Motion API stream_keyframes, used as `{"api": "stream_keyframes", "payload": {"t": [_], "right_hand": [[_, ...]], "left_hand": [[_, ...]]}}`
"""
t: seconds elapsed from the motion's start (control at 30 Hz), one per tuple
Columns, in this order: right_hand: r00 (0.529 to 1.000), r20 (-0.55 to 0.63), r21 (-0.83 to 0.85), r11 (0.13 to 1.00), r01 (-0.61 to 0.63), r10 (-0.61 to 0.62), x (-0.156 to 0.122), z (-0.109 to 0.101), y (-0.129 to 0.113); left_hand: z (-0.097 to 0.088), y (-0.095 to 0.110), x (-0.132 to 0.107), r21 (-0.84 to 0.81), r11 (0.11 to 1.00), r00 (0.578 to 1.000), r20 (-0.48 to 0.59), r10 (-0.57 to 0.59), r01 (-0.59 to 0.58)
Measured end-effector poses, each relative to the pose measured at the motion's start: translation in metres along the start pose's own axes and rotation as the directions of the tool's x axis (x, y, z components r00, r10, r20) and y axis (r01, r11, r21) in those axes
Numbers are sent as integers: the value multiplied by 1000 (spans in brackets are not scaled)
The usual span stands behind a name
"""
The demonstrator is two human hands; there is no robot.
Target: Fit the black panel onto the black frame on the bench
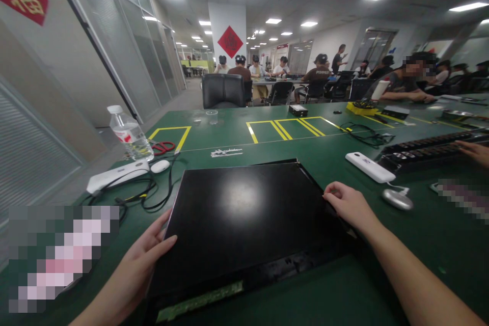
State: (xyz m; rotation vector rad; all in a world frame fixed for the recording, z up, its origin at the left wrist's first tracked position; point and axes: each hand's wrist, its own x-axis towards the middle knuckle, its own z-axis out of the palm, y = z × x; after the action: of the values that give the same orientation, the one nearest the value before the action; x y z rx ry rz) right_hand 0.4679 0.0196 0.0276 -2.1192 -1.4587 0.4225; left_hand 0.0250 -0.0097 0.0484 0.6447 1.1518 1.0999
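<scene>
A black LCD screen panel (244, 219) lies in front of me, with a bright light reflected on its glossy face. Along its near edge runs a strip of green circuit board (200, 301). A thin black frame (311, 178) shows past its far right corner and right side. My left hand (147, 254) grips the panel's left edge, thumb on top and fingers at the side. At the right edge, my right hand (349, 206) has thumb and forefinger pinched together on the rim; whether they hold the panel or just the frame is unclear.
On the green table (412, 254) stand a water bottle (132, 135) and red-handled scissors (164, 148) at left, near tangled black cables (153, 204). A white power bank (370, 168) lies right, cabled to a silver oval device (398, 198). Another person's hand (476, 153) touches a long black part.
</scene>
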Motion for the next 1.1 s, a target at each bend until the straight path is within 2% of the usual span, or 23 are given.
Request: {"api": "stream_keyframes", "payload": {"t": [0.37,0.57,1.1], "right_hand": [[999,-24,-14,1000,25,-25,-1,-1,-2],[999,-13,-8,999,31,-31,0,0,0],[999,-31,-10,999,34,-34,0,-1,0]], "left_hand": [[-1,-2,2,4,1000,1000,20,15,-15],[0,-2,2,23,1000,1000,-15,20,-19],[2,-2,1,22,999,1000,-11,27,-27]]}}
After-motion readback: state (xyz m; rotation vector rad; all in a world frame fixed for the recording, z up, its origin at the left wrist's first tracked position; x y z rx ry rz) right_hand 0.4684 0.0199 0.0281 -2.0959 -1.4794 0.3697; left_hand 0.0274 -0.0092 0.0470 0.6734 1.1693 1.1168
